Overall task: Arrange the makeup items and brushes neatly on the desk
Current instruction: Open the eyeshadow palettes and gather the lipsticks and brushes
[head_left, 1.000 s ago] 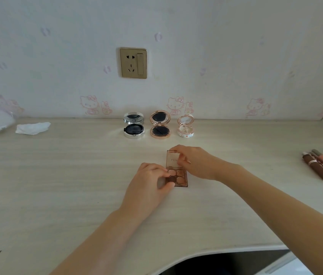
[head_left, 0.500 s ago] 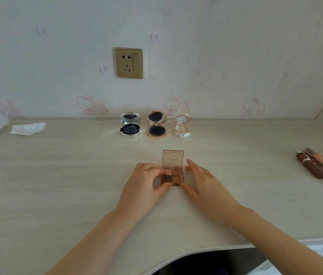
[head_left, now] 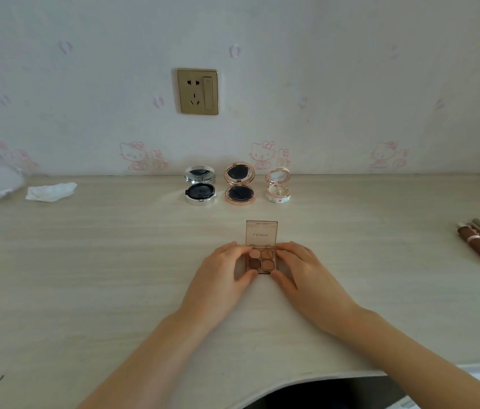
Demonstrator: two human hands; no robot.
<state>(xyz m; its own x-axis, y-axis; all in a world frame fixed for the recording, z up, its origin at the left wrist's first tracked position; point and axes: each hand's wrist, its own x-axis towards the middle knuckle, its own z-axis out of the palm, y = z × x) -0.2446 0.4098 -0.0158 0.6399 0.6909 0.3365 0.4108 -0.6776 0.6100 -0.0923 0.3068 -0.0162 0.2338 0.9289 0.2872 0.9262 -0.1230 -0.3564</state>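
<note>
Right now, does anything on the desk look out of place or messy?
Yes. A crumpled white tissue lies loose at the far left of the desk, away from the row of three open compacts. The eyeshadow palette, held between both hands, sits square.

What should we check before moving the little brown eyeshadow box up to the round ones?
1. Both hands on it: the left hand and right hand hold the sides of the small brown four-pan eyeshadow palette. Ok.
2. Lid: its clear lid stands open, like the lids in the row. Ok.
3. Row at the wall: the silver round compact, rose-gold round compact and white flowered round compact sit side by side, open. Ok.
4. Free spot: bare pale wooden desk shows right of the white one. Ok.
5. Path: nothing lies between palette and row. Ok.
6. How firm the grip is: cannot tell.
</note>
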